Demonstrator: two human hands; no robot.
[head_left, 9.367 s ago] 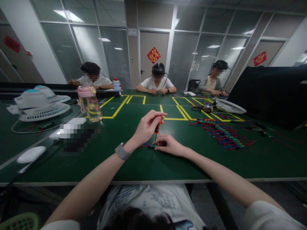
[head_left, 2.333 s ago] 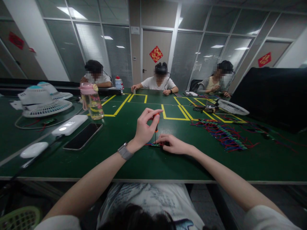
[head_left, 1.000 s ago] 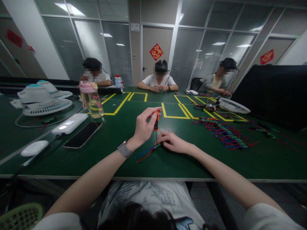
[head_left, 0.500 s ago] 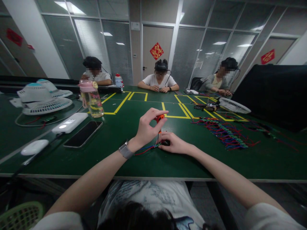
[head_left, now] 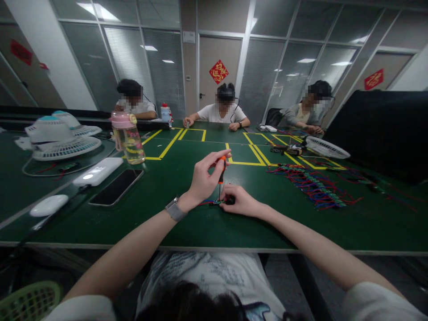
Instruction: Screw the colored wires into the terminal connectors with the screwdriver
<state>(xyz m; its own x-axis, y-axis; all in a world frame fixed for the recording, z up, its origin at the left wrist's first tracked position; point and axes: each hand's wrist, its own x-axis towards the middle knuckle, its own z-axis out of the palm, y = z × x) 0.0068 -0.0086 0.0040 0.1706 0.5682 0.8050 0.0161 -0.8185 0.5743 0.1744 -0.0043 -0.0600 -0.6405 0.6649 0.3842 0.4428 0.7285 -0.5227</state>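
Turned since a second ago, one circuit board [head_left: 216, 203] lies near-centre, long axis left to right, wires [head_left: 205, 202] pointing left. Left hand [head_left: 203, 179] grips one screwdriver [head_left: 221, 177], nearly upright, blade down; right hand [head_left: 242, 201] pinches the board's right end.

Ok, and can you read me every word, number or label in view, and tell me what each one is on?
"招财进宝", in gold on the red diamond sign on the middle door; the lower part is faint.
"福", on the right-hand red sign.
Too blurred or small to read: the far-left red sign, the pink-lidded bottle, the white plate and the shirt.
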